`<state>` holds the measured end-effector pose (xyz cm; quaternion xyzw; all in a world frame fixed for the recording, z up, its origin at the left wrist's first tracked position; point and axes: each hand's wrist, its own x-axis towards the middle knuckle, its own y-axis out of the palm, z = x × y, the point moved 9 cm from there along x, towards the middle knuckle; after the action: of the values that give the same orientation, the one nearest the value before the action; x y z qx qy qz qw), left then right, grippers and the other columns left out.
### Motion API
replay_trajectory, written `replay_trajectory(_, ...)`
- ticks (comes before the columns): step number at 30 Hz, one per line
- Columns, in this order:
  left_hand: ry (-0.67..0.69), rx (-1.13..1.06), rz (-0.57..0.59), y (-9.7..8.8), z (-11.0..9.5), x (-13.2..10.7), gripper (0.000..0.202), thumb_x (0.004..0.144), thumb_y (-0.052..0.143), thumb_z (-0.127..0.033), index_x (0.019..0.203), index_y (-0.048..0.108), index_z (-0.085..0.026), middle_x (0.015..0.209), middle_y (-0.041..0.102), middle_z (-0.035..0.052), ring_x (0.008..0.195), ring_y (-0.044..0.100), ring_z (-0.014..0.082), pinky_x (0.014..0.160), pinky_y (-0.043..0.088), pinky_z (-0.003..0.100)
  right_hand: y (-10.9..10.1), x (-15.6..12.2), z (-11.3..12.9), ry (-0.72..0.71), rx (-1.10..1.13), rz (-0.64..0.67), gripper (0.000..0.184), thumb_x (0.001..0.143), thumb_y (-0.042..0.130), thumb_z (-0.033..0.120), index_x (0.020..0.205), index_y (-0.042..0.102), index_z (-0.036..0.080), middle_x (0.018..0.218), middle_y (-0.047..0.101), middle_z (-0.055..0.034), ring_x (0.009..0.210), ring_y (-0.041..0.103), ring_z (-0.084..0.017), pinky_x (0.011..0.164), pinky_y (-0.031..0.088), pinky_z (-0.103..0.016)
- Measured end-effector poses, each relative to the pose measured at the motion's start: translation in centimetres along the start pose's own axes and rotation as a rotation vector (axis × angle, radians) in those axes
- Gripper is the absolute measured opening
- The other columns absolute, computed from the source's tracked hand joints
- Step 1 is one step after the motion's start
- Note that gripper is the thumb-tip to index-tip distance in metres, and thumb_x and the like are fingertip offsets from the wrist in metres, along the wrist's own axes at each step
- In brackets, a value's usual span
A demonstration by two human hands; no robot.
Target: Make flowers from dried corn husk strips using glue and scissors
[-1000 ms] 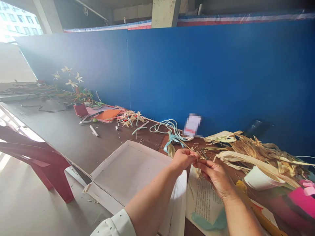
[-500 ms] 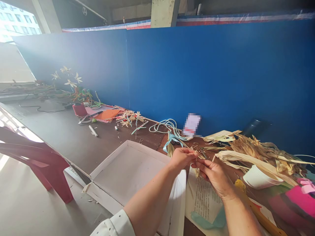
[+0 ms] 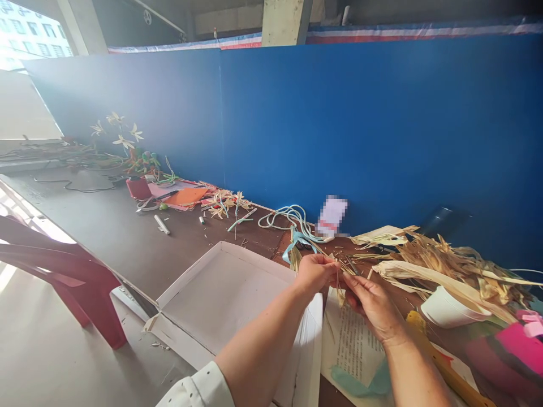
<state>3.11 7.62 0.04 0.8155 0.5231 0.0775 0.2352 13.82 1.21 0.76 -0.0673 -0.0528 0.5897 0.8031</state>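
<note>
Close together over the printed sheet (image 3: 356,345), my two hands work on a small dried corn husk piece (image 3: 341,297). My left hand (image 3: 314,272) pinches its top between thumb and fingertips, and the pale piece hangs below. My right hand (image 3: 370,302) is closed just to the right, thumb against forefinger, with its fingertips at the hanging piece. What exactly lies between the right fingertips is too small to make out. Beyond the hands lies a light blue ribbon (image 3: 292,244) around a husk bundle.
An open white box (image 3: 224,288) lies left of my hands. At right are a heap of dried corn husks (image 3: 445,263), a tilted white cup (image 3: 453,308) and a pink item (image 3: 513,345). A blue panel (image 3: 339,124) stands behind the table. A red chair (image 3: 93,294) is at left.
My right hand's fingers have shifted slightly away from the left fingertips, so more of the hanging husk piece shows. The left hand stays nearly in place.
</note>
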Motion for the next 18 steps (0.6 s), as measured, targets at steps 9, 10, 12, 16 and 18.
replay_trajectory(9, 0.001, 0.012, 0.002, 0.2, -0.1, -0.3, 0.031, 0.059, 0.079, -0.033, 0.064, 0.057, -0.011, 0.048, 0.054, -0.0002, 0.042, 0.050, 0.0095, 0.046, 0.042, 0.024, 0.4, 0.5, -0.6, 0.022, -0.045, 0.042, 0.040, 0.063, 0.073, 0.054, 0.083, 0.073, 0.020, 0.072, 0.067, -0.0029, 0.046, 0.036, -0.010, 0.044, 0.025, -0.026)
replay_trajectory(10, -0.001, 0.009, 0.005, 0.3, -0.1, -0.3, 0.034, 0.057, 0.080, -0.035, 0.064, 0.058, -0.011, 0.048, 0.054, -0.0002, 0.042, 0.051, 0.0100, 0.047, 0.042, 0.024, 0.3, 0.5, -0.6, 0.012, -0.043, 0.040, 0.038, 0.064, 0.073, 0.053, 0.083, 0.073, 0.020, 0.072, 0.067, -0.0027, 0.047, 0.037, -0.010, 0.045, 0.026, -0.026)
replay_trajectory(12, -0.001, -0.013, 0.016, 0.4, -0.1, -0.4, 0.039, 0.052, 0.082, -0.040, 0.064, 0.058, -0.011, 0.049, 0.054, -0.0002, 0.043, 0.051, 0.0103, 0.047, 0.042, 0.025, 0.1, 0.6, -0.7, -0.005, -0.047, 0.029, 0.034, 0.066, 0.073, 0.050, 0.083, 0.073, 0.021, 0.071, 0.067, -0.0021, 0.048, 0.039, -0.010, 0.046, 0.028, -0.026)
replay_trajectory(16, 0.053, -0.088, 0.096, 1.2, -0.5, -0.5, 0.050, 0.045, 0.084, -0.046, 0.070, 0.062, -0.009, 0.055, 0.058, 0.0014, 0.047, 0.052, 0.0095, 0.052, 0.042, 0.025, -0.8, 0.7, -0.9, -0.015, -0.034, -0.046, 0.035, 0.067, 0.072, 0.050, 0.086, 0.072, 0.021, 0.066, 0.063, -0.0007, 0.049, 0.040, -0.011, 0.046, 0.029, -0.025)
replay_trajectory(18, 0.069, -0.096, 0.128, 1.5, -0.6, -0.6, 0.051, 0.045, 0.084, -0.047, 0.071, 0.063, -0.008, 0.058, 0.059, 0.0022, 0.050, 0.054, 0.0097, 0.055, 0.043, 0.025, -1.1, 0.7, -0.9, -0.011, 0.007, -0.075, 0.038, 0.067, 0.071, 0.051, 0.089, 0.072, 0.020, 0.062, 0.060, 0.0001, 0.050, 0.040, -0.011, 0.046, 0.028, -0.024)
